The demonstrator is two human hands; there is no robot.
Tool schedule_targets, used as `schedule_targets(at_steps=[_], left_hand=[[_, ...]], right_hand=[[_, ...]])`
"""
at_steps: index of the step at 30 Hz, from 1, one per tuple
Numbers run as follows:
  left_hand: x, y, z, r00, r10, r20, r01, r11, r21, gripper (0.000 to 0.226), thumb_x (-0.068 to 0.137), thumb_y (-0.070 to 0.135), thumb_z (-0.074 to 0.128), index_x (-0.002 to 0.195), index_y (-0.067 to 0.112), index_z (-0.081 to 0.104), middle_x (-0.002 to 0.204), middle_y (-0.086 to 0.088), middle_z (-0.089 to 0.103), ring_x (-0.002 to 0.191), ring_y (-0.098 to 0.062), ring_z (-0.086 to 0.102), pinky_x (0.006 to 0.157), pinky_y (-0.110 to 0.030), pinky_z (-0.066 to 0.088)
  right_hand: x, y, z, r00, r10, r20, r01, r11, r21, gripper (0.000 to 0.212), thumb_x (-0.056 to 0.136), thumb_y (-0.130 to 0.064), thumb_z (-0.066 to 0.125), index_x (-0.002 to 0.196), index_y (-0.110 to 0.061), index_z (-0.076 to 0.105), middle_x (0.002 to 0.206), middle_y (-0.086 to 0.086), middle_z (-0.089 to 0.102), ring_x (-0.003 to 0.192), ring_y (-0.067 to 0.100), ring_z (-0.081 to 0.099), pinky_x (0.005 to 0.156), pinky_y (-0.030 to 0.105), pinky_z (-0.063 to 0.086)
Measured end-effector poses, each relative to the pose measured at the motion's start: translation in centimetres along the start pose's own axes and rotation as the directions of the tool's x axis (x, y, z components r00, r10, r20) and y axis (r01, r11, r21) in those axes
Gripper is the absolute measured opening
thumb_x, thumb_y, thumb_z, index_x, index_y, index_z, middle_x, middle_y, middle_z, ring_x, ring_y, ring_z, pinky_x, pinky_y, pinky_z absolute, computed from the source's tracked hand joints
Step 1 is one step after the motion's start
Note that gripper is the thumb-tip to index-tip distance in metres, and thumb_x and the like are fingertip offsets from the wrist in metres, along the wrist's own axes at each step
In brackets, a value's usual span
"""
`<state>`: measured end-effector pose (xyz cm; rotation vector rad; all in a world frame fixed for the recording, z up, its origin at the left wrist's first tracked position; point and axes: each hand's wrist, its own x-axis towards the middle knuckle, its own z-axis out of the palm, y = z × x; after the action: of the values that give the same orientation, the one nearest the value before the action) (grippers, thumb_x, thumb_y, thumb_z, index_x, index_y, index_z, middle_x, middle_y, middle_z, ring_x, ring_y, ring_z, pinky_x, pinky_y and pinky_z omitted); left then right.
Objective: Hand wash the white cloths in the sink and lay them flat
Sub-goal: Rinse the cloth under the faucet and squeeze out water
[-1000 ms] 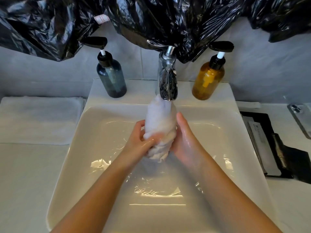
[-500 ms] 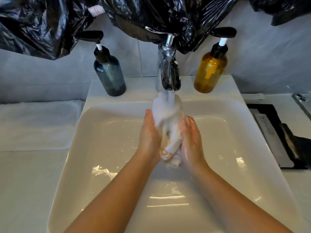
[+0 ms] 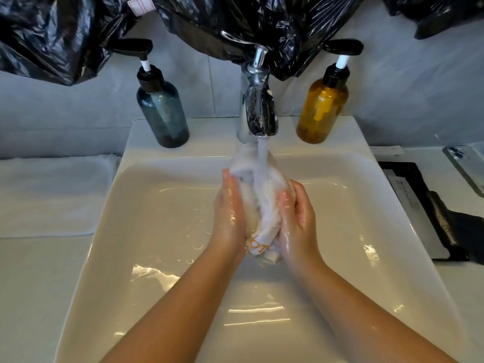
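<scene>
A bunched white cloth with orange lettering at its lower end sits between my palms over the white sink. Water runs from the chrome tap onto the top of the cloth. My left hand presses its left side with fairly straight fingers. My right hand curls its fingers round the right side. Both hands are wet. Another white cloth lies flat on the counter to the left of the sink.
A blue-grey pump bottle stands behind the sink at left, an amber one at right. Black plastic sheeting hangs above the tap. A black tray and a phone lie on the right counter.
Both hands moved the cloth a little lower under the tap, and the water stream now hits its top. My left hand went from gripping the cloth to pressing flat against its side.
</scene>
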<state>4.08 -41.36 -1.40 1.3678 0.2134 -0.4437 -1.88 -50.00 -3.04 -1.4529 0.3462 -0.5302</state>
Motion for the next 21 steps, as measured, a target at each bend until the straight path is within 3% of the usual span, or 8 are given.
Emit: schedule_targets(at_steps=[3, 8, 10, 14, 18, 21], left_hand=[[-0.3, -0.1, -0.2, 0.999, 0.001, 0.048, 0.001, 0.999, -0.053, 0.081, 0.074, 0.089, 0.044, 0.11, 0.021, 0.071, 0.111, -0.016, 0.072, 0.108, -0.033, 0.067, 0.101, -0.059, 0.047], [-0.2, -0.3, 0.1, 0.995, 0.062, 0.074, -0.064, 0.998, 0.015, 0.081, 0.072, 0.085, 0.041, 0.114, 0.021, 0.069, 0.111, -0.008, 0.073, 0.108, -0.023, 0.069, 0.101, -0.053, 0.049], [-0.4, -0.2, 0.1, 0.992, 0.098, 0.077, -0.103, 0.993, 0.06, 0.078, 0.073, 0.081, 0.04, 0.112, 0.019, 0.067, 0.11, -0.008, 0.072, 0.105, -0.018, 0.068, 0.097, -0.047, 0.051], [-1.5, -0.1, 0.3, 0.955, 0.259, 0.147, -0.277, 0.954, 0.115, 0.065, 0.075, 0.067, 0.048, 0.115, 0.017, 0.057, 0.109, -0.003, 0.067, 0.093, -0.006, 0.067, 0.074, -0.018, 0.052], [-1.9, 0.0, 0.4, 0.935, 0.317, 0.159, -0.342, 0.924, 0.17, 0.045, 0.083, 0.047, 0.052, 0.118, 0.018, 0.052, 0.099, 0.01, 0.064, 0.085, 0.007, 0.064, 0.066, -0.008, 0.046], [-1.5, -0.2, 0.1, 0.941, 0.327, 0.081, -0.337, 0.909, 0.246, 0.053, 0.086, 0.061, 0.04, 0.112, 0.02, 0.062, 0.098, 0.007, 0.069, 0.091, -0.002, 0.065, 0.068, -0.008, 0.045]], right_hand=[[-0.3, 0.0, 0.1, 1.0, -0.008, -0.011, 0.008, 1.0, -0.006, 0.03, 0.092, -0.051, 0.049, 0.104, -0.026, 0.061, 0.083, -0.016, 0.067, 0.08, 0.007, 0.063, 0.071, 0.024, 0.049], [-0.1, 0.5, 0.1, 0.997, 0.03, -0.073, -0.028, 0.999, 0.035, 0.038, 0.088, -0.056, 0.049, 0.103, -0.025, 0.063, 0.091, -0.01, 0.07, 0.091, 0.01, 0.066, 0.08, 0.026, 0.052], [0.1, 0.7, 0.1, 0.995, 0.035, -0.096, -0.032, 0.999, 0.03, 0.033, 0.09, -0.053, 0.05, 0.098, -0.023, 0.062, 0.087, -0.009, 0.069, 0.088, 0.011, 0.065, 0.08, 0.03, 0.052], [0.3, 0.8, 0.1, 0.988, 0.069, -0.139, -0.06, 0.996, 0.067, 0.025, 0.094, -0.037, 0.046, 0.093, -0.017, 0.06, 0.078, -0.011, 0.067, 0.079, 0.006, 0.064, 0.072, 0.022, 0.051], [0.1, 0.5, 0.0, 0.987, 0.062, -0.149, -0.053, 0.997, 0.063, 0.024, 0.095, -0.036, 0.043, 0.097, -0.021, 0.061, 0.083, -0.012, 0.07, 0.084, 0.005, 0.067, 0.074, 0.021, 0.051], [-0.1, 0.3, -0.1, 0.992, 0.003, -0.123, 0.0, 1.0, 0.026, 0.023, 0.097, -0.033, 0.042, 0.1, -0.02, 0.06, 0.086, -0.016, 0.069, 0.085, 0.0, 0.065, 0.075, 0.016, 0.049]])
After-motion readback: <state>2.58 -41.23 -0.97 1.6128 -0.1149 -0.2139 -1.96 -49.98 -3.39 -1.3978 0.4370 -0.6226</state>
